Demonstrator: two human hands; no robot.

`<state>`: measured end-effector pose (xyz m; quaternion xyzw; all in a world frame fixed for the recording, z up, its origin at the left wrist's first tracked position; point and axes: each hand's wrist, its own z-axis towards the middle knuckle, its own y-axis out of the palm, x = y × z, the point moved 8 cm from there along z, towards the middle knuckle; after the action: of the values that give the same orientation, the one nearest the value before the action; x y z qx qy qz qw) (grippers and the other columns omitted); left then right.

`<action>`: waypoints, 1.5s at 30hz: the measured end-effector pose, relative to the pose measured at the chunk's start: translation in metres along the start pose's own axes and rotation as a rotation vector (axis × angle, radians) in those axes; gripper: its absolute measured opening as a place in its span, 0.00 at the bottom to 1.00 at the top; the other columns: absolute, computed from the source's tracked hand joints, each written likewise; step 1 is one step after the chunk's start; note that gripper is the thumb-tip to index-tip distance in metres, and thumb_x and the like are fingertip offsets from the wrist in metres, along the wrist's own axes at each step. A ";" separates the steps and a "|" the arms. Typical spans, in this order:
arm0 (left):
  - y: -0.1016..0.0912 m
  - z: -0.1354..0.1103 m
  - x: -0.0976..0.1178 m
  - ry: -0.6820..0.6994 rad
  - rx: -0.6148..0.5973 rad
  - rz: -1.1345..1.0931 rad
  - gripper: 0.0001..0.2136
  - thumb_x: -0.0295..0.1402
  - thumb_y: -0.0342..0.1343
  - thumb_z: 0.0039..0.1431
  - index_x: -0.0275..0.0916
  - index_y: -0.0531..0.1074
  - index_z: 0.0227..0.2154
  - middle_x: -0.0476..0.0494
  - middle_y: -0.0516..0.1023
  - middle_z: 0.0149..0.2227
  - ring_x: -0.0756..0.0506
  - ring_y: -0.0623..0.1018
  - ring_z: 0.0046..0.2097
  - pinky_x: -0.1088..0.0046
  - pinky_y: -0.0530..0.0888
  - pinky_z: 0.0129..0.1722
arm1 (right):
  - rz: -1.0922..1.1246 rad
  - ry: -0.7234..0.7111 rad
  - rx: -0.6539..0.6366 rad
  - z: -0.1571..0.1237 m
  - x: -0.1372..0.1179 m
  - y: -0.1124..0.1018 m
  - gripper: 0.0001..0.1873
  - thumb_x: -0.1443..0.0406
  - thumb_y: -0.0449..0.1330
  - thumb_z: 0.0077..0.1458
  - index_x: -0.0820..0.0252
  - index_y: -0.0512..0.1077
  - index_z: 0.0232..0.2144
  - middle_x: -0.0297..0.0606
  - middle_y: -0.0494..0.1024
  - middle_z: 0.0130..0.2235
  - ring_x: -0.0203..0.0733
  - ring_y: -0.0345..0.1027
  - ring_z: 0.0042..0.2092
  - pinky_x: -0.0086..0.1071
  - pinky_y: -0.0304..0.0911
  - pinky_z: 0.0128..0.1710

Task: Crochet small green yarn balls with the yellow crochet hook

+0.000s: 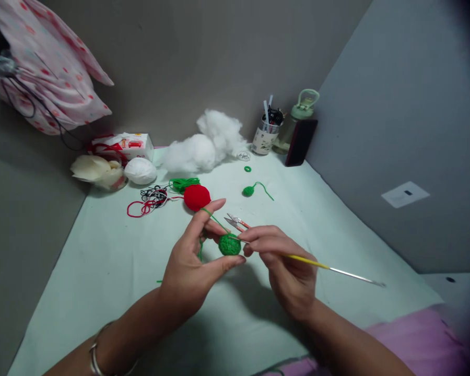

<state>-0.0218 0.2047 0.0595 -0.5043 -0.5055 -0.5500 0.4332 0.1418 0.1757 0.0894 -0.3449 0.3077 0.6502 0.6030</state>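
Between its thumb and fingers my left hand [191, 266] pinches a small round green crochet piece [230, 244]. Green yarn runs from the piece up over the raised left index finger. My right hand [285, 266] is closed around a crochet hook [309, 260] with a yellow grip, and its tip meets the top right of the green piece. The hook's other silver end points to the right. Just beyond the fingers lie thread snips [237, 222] with orange handles, partly hidden by my right hand. A red yarn ball [197, 198] sits behind my left hand.
Behind are a green yarn bundle [184, 184], tangled threads [153, 198], a white yarn ball [140, 171] and white stuffing [203, 146]. A small green crocheted piece [248, 191] with a tail lies right. At the back stand a pen cup [263, 138], a bottle [285, 136] and a phone [301, 142].
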 end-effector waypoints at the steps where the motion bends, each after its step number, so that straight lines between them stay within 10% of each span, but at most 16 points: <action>1: 0.000 0.001 0.000 -0.010 -0.003 -0.012 0.38 0.31 0.78 0.46 0.50 0.73 0.62 0.50 0.74 0.37 0.42 0.75 0.47 0.63 0.71 0.55 | 0.033 0.011 -0.001 0.001 0.002 0.000 0.14 0.68 0.59 0.70 0.46 0.82 0.47 0.37 0.86 0.46 0.43 0.79 0.49 0.42 0.77 0.49; 37: 0.005 0.006 0.009 -0.012 -0.315 0.173 0.38 0.33 0.74 0.51 0.42 0.71 0.66 0.44 0.85 0.43 0.40 0.80 0.47 0.59 0.73 0.56 | 0.031 0.006 -0.233 0.017 -0.004 -0.001 0.10 0.65 0.60 0.71 0.52 0.83 0.42 0.38 0.87 0.38 0.42 0.81 0.42 0.40 0.77 0.44; 45: 0.016 0.004 0.001 -0.199 -0.283 -0.166 0.38 0.28 0.75 0.48 0.39 0.70 0.64 0.44 0.85 0.43 0.41 0.82 0.47 0.63 0.76 0.51 | -0.035 -0.156 -0.037 0.007 -0.011 -0.003 0.12 0.65 0.59 0.71 0.49 0.82 0.48 0.38 0.88 0.42 0.43 0.82 0.44 0.41 0.78 0.44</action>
<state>-0.0059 0.2071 0.0622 -0.5687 -0.5032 -0.5968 0.2593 0.1445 0.1755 0.1029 -0.3098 0.2415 0.6700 0.6300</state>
